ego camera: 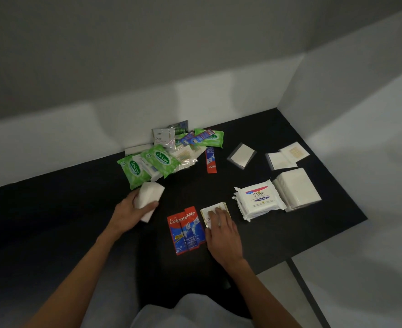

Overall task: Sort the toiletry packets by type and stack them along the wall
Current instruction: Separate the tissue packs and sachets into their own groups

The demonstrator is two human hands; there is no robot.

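While the left hand (131,209) curls around a soft white tissue packet (151,192) over the black tabletop (266,129), the right hand (223,235) presses flat, fingers straight, on a gold-edged white sachet (210,213), which may slide into the neighbouring red toothpaste sachets (185,233) and muddle the sorted piles.

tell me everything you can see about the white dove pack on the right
The white Dove pack is a soft, crinkly plastic wrapper with crimped edges, printed with the Dove name, a dark blue band below it and a pink-and-blue mark above. It lies flat, face up, on the black table, apparently atop similar white packs. Its right edge meets a stack of plain white packets. Nothing else touches it.
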